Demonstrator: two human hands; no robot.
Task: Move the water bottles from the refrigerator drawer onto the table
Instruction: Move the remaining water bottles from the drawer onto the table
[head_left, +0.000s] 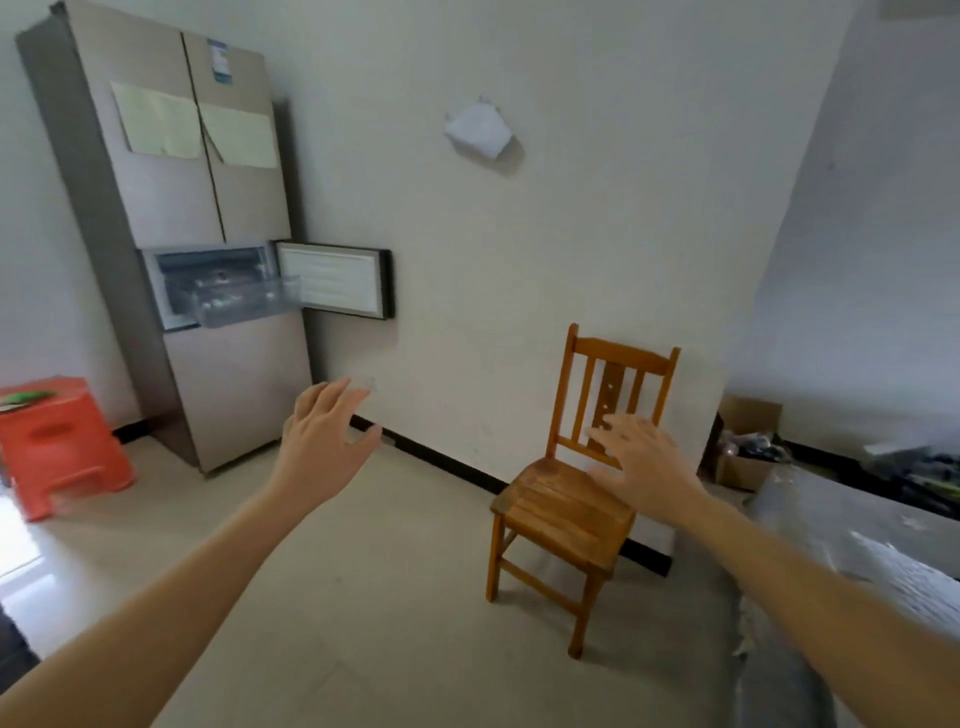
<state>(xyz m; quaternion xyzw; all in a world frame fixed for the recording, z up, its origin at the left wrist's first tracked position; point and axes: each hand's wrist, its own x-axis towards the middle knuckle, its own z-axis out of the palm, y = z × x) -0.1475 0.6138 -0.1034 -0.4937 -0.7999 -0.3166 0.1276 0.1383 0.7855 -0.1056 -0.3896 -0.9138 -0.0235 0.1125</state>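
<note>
Left hand (324, 436), right hand (641, 467): both empty, fingers spread. Clear plastic refrigerator drawer (234, 306) stands pulled out at 10 o'clock. The water bottles are too blurred to make out; probably cold, slick and squashy, so grip mid-body.

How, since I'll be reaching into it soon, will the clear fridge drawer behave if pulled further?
The drawer looks like thin clear plastic, so it is probably light and somewhat flexible itself. It juts out of the fridge, so pulling further might tip it down. Its blurred contents may add weight.
</note>
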